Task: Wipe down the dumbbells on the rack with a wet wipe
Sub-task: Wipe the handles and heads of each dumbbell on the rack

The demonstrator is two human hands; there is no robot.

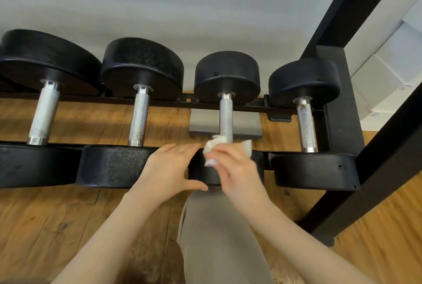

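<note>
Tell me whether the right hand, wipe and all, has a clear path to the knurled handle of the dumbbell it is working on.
Probably yes. The right hand holds the wet wipe at the near end of that handle, and nothing lies over the bar; the left hand rests on the near head, off to the side.

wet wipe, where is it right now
In the head view the wet wipe is bunched in the right hand, on the near head of the third dumbbell from the left.

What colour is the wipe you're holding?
White; the wipe, crumpled in the right hand, shows clearly in the head view.
</note>
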